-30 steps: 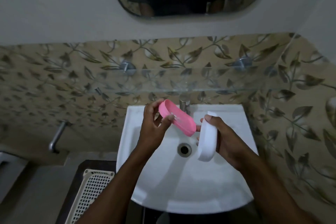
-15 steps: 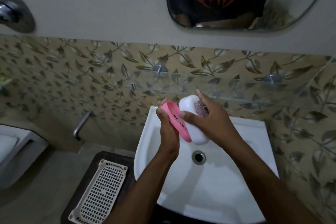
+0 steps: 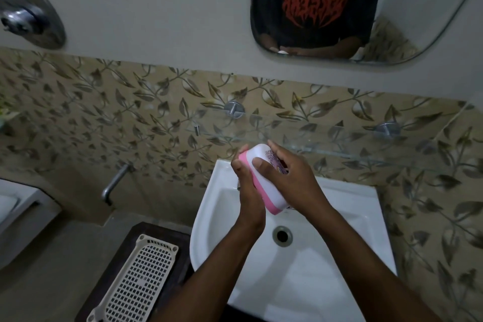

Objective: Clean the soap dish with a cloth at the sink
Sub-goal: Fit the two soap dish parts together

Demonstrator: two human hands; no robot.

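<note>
The soap dish (image 3: 264, 180) is a white oval lid with a purple print, pressed together with a pink base whose edge shows along its left side. It is tilted above the back of the white sink (image 3: 300, 282). My left hand (image 3: 247, 191) grips the pink side from the left. My right hand (image 3: 290, 180) wraps the white lid from the right, thumb on top. No cloth is visible.
The sink drain (image 3: 282, 235) lies below the hands. A glass shelf (image 3: 326, 144) runs along the leaf-patterned tiles just behind them. A cream perforated tray (image 3: 136, 285) rests on a dark stand at lower left. A wall tap (image 3: 115, 181) and a mirror (image 3: 339, 8) are nearby.
The pink base and the white lid, held apart one in each hand, have come together into one closed dish. Both hands rose toward the shelf. The view shifted left.
</note>
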